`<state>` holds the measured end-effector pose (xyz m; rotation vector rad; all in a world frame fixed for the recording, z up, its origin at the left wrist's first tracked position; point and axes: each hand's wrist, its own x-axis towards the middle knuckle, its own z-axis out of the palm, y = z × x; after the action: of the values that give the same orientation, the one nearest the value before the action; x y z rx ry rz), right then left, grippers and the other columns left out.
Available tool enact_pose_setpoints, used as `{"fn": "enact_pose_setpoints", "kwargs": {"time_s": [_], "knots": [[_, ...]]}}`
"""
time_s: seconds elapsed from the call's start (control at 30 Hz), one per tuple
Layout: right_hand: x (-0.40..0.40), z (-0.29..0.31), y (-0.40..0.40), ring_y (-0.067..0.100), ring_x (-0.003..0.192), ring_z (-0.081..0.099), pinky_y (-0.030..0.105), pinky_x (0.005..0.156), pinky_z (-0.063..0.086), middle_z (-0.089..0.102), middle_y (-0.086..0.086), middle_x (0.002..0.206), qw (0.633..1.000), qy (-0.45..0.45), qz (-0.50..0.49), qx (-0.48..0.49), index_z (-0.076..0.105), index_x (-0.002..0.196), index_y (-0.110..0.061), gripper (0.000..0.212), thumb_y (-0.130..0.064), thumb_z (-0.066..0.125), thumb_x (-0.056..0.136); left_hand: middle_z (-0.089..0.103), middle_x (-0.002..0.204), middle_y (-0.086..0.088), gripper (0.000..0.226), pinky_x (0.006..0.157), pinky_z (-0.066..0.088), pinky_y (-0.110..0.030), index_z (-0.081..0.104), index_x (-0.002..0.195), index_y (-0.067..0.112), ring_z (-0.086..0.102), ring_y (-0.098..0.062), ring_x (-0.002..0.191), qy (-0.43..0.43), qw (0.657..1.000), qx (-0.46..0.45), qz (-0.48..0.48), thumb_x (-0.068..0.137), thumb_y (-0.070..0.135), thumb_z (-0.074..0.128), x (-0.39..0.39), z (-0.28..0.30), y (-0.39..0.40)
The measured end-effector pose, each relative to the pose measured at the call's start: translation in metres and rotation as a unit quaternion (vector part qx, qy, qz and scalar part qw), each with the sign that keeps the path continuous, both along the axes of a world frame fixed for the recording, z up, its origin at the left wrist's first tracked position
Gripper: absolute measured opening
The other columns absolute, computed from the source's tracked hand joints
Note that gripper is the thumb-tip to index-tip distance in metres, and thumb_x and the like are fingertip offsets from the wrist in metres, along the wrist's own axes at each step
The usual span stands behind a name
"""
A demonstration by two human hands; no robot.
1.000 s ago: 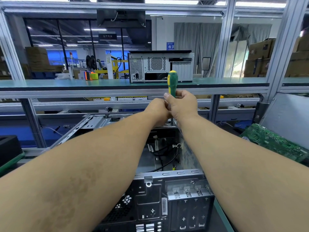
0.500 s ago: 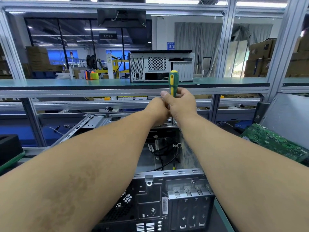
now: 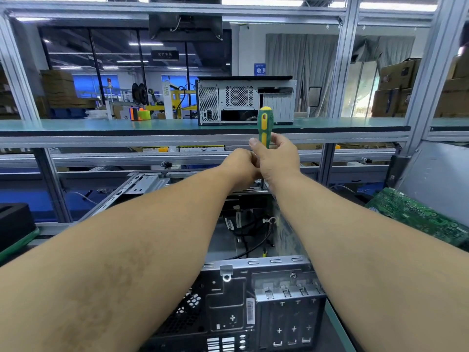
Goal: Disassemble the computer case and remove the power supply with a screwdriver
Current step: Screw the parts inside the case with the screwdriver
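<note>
An open black and silver computer case (image 3: 264, 301) lies in front of me with its rear panel nearest and loose black cables inside. A green and yellow screwdriver (image 3: 265, 125) stands upright over the case's far end. My right hand (image 3: 278, 158) grips the lower part of its handle. My left hand (image 3: 241, 167) is curled right beside it, pressed against the right hand; whether it holds the shaft is hidden. The screwdriver's tip meets the far frame of the case, mostly behind my hands.
A second closed computer case (image 3: 245, 100) stands on the green shelf (image 3: 101, 125) above. A green circuit board (image 3: 418, 214) leans at the right against a grey panel. A black bin (image 3: 15, 222) sits at the left. Aluminium frame posts surround the bench.
The right hand has shifted its grip slightly on the handle, thumb now raised on the left side. Screwdriver and left hand stay in place.
</note>
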<state>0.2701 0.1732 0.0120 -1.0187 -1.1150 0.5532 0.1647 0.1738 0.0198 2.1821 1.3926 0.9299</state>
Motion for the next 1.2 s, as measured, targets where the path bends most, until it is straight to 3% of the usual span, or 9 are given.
{"fn": "enact_pose_setpoints", "kwargs": {"time_s": [0.17,0.4,0.5,0.63,0.77,0.83,0.93,1.07,1.2], "knots": [[-0.0001,0.0015,-0.0007,0.02,0.083,0.073,0.049,0.078,0.063,0.073,0.0,0.09,1.0,0.022,-0.01,-0.004,0.067,0.091,-0.03,0.024,-0.031,0.087,0.077,0.051,0.055,0.006,0.011,0.042,0.034,-0.018,0.066,0.077,0.008,0.04,-0.014,0.051,-0.035,0.999,-0.007,0.014,0.088,0.012,0.067,0.0016,-0.0021,0.0019],[-0.0009,0.0005,0.0034,0.022,0.085,0.071,0.051,0.089,0.06,0.076,0.0,0.091,1.0,0.013,-0.01,-0.01,0.075,0.1,-0.02,0.01,-0.027,0.071,0.095,0.058,0.073,-0.006,0.021,0.054,0.036,-0.025,0.072,0.099,-0.002,0.04,-0.018,0.059,-0.061,0.997,-0.031,-0.018,0.093,0.017,0.066,0.001,-0.0053,0.0045],[-0.0013,0.0023,0.0014,0.021,0.083,0.065,0.051,0.091,0.059,0.071,-0.002,0.088,1.0,0.014,-0.005,-0.025,0.075,0.103,-0.02,0.016,-0.032,0.065,0.097,0.057,0.072,-0.006,0.023,0.052,0.035,-0.025,0.071,0.098,-0.002,0.041,-0.019,0.06,-0.045,0.999,-0.019,-0.014,0.095,0.02,0.066,0.0004,-0.0044,0.0048],[-0.0039,0.0044,-0.0045,0.021,0.09,0.071,0.051,0.087,0.06,0.072,-0.001,0.096,0.999,0.027,0.021,-0.012,0.065,0.095,-0.03,0.021,-0.043,0.077,0.083,0.057,0.066,-0.003,0.017,0.045,0.037,-0.019,0.07,0.095,-0.004,0.042,-0.018,0.057,-0.049,0.999,-0.01,0.003,0.092,0.012,0.066,0.002,-0.0041,0.0043],[-0.0023,0.002,-0.0038,0.028,0.091,0.073,0.054,0.084,0.061,0.074,0.008,0.096,1.0,0.019,0.017,-0.005,0.068,0.092,-0.026,0.019,-0.032,0.083,0.082,0.068,0.078,-0.013,0.011,0.06,0.045,-0.032,0.071,0.095,0.005,0.052,-0.023,0.065,-0.033,0.999,0.007,0.018,0.092,0.01,0.062,0.0029,-0.0041,0.0052],[-0.0026,0.0013,-0.0016,0.027,0.087,0.074,0.055,0.084,0.061,0.075,0.007,0.091,1.0,0.016,0.019,-0.005,0.069,0.089,-0.023,0.012,-0.028,0.08,0.087,0.062,0.07,-0.007,0.01,0.058,0.042,-0.031,0.07,0.089,0.005,0.048,-0.022,0.061,-0.04,0.999,-0.002,0.021,0.09,0.011,0.062,0.0017,-0.0042,0.0052],[-0.0029,0.0015,0.0005,0.022,0.083,0.069,0.05,0.086,0.06,0.073,0.001,0.085,1.0,0.006,0.002,-0.007,0.067,0.083,-0.024,0.013,-0.029,0.069,0.095,0.057,0.065,-0.003,0.013,0.056,0.038,-0.028,0.069,0.085,0.001,0.043,-0.021,0.059,-0.051,0.999,-0.016,0.007,0.088,0.012,0.063,0.0014,-0.0044,0.0044],[-0.0009,0.0026,0.002,0.018,0.08,0.063,0.032,0.071,0.052,0.068,-0.005,0.08,1.0,0.005,-0.012,-0.022,0.065,0.079,-0.026,0.021,-0.035,0.06,0.098,0.057,0.068,-0.006,0.016,0.058,0.037,-0.029,0.071,0.087,-0.001,0.042,-0.02,0.061,-0.053,0.998,-0.023,-0.013,0.091,0.012,0.064,0.0016,-0.0029,0.0022],[-0.0029,0.0027,-0.0002,0.018,0.082,0.068,0.04,0.079,0.059,0.071,-0.002,0.089,0.998,0.038,0.044,-0.022,0.067,0.092,-0.025,0.016,-0.037,0.076,0.088,0.058,0.066,0.002,0.012,0.047,0.036,-0.02,0.071,0.093,0.002,0.044,-0.013,0.055,-0.032,0.999,0.015,0.004,0.093,0.012,0.063,0.0024,-0.0024,0.0024]]}}
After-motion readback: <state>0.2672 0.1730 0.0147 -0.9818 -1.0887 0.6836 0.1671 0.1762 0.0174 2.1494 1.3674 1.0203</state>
